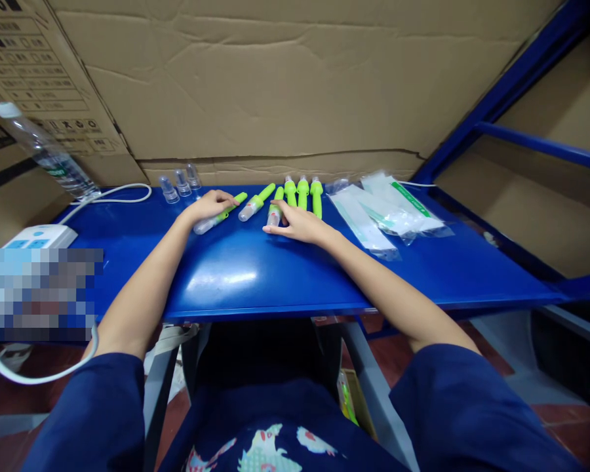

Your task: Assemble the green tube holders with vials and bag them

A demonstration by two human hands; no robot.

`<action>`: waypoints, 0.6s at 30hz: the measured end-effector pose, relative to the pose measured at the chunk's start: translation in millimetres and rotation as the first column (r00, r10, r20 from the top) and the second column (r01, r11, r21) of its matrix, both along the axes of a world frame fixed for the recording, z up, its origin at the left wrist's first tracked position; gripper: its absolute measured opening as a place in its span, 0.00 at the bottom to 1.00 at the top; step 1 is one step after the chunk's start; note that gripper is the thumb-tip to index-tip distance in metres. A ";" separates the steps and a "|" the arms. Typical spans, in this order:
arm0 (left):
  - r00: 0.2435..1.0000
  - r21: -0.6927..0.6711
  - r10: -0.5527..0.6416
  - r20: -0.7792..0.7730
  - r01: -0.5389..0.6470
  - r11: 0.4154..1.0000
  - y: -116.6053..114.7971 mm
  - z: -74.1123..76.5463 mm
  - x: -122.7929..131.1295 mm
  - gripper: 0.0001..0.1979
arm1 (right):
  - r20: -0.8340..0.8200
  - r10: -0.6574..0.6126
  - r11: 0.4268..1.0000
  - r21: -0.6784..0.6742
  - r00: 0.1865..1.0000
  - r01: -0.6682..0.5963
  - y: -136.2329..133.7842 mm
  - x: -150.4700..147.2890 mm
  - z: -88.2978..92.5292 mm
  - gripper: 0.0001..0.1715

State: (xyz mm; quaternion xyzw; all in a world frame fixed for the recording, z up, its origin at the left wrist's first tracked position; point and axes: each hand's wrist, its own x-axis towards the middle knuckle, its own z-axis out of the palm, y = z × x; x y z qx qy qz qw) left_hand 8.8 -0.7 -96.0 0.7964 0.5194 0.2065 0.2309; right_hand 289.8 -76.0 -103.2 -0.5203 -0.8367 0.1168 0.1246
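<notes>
Curling over one green tube, the left hand hides whether it grips; the right hand, half open, touches another tube

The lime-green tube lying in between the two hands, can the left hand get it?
Probably yes: the lime-green tube lies just beside the left hand, with only another tube's tip poking between. That hand is on that other tube, so it might need to let go first.
</notes>
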 end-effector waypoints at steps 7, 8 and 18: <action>0.985 -0.132 0.114 0.126 -0.097 0.986 -6.6 -7.9 14.9 0.36 | -0.073 0.071 0.994 0.088 0.995 -0.065 9.6 1.8 -15.7 0.43; 0.988 -0.122 0.099 0.121 -0.084 0.989 -7.1 -8.3 14.7 0.39 | -0.077 0.080 0.993 0.096 0.994 -0.073 10.6 1.8 -17.1 0.41; 0.963 -0.042 -0.261 -0.073 0.258 0.965 -7.7 -4.5 3.7 0.76 | -0.076 0.180 0.969 0.187 0.981 -0.163 24.9 4.4 -30.5 0.36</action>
